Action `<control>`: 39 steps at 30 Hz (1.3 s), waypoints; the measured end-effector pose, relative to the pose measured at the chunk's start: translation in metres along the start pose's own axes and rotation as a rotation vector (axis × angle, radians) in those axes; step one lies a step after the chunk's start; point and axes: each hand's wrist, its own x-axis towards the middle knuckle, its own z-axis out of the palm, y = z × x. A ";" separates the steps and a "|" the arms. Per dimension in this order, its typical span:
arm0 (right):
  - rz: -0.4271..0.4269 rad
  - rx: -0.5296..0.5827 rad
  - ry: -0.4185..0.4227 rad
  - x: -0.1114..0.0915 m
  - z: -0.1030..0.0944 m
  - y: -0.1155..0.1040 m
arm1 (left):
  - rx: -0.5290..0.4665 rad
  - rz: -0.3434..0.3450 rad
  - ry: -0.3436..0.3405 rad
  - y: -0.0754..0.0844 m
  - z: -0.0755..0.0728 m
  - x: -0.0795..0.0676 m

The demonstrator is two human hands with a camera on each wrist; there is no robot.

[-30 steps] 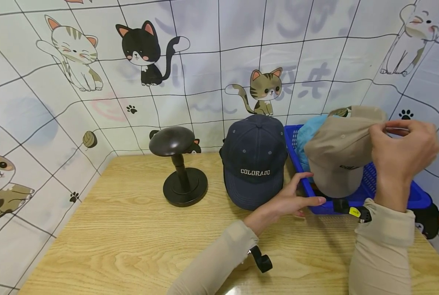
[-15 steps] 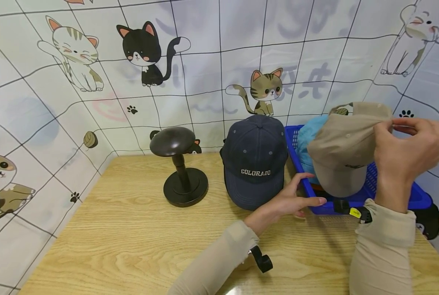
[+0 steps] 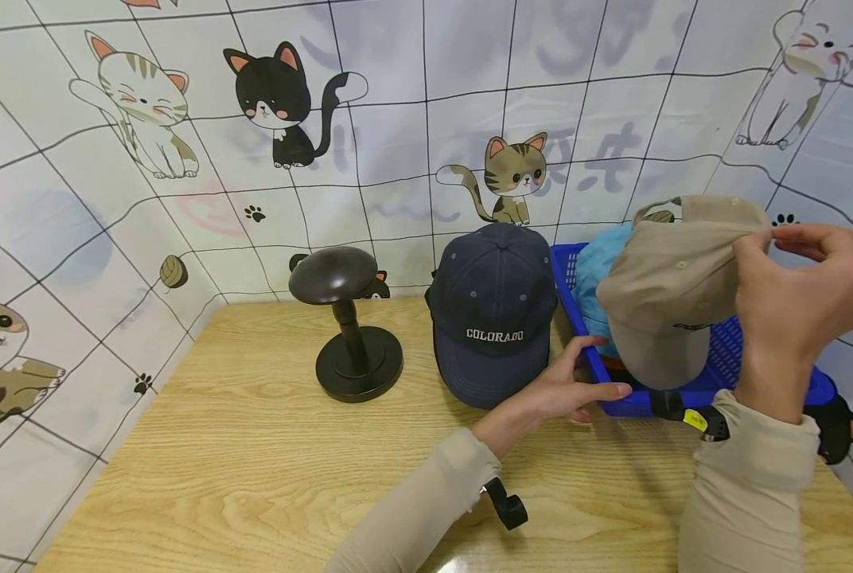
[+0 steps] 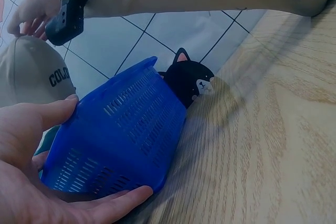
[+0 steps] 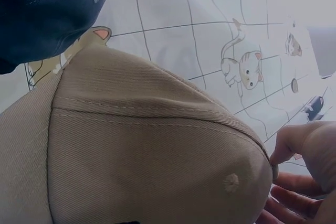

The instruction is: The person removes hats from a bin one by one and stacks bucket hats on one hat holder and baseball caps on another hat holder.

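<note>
In the head view my right hand (image 3: 813,290) pinches a beige baseball cap (image 3: 673,278) at the top of its crown. The cap hangs brim down over a blue plastic basket (image 3: 738,350). Close up in the right wrist view, thumb and fingers meet at the tip of the cap's crown (image 5: 157,150). My left hand (image 3: 551,386) holds the basket's near left corner, thumb and a finger on its rim; the left wrist view shows another finger low along the basket's wall (image 4: 131,124). A navy cap (image 3: 498,318) lettered COLORADO stands just left of the basket.
Left of the navy cap stands a dark hat stand (image 3: 355,342) with a domed top and round base. Light blue fabric (image 3: 601,278) lies in the basket's left part. A wall sheet (image 3: 398,191) printed with cartoon cats rises behind the wooden table (image 3: 255,461).
My right hand has moved right and slightly up with the beige cap in its fingers. My left hand keeps its place on the basket; the navy cap and stand stay put.
</note>
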 end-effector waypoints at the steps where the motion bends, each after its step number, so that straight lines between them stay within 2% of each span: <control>1: -0.007 -0.001 0.000 0.000 -0.001 -0.001 | -0.003 0.000 0.000 0.000 0.000 0.000; 7: -0.038 0.022 0.004 -0.001 -0.005 -0.006 | -0.019 0.004 -0.004 0.000 0.000 0.000; 17: -0.061 0.042 0.010 -0.003 -0.012 -0.016 | 0.010 0.015 -0.023 0.001 -0.002 -0.002; 20: -0.064 0.052 0.010 -0.004 -0.014 -0.018 | 0.007 -0.005 -0.031 0.007 -0.003 -0.006; 24: -0.067 0.082 0.006 -0.005 -0.018 -0.021 | 0.023 -0.038 0.007 0.024 -0.004 -0.014; 33: -0.043 0.161 -0.009 -0.012 -0.026 -0.041 | 0.202 0.075 0.096 0.055 -0.014 -0.040; 36: -0.020 0.146 -0.014 -0.014 -0.029 -0.046 | 0.206 0.119 0.106 0.062 -0.017 -0.046; 39: 0.001 0.128 -0.024 -0.016 -0.030 -0.048 | 0.146 0.176 0.103 0.069 -0.019 -0.051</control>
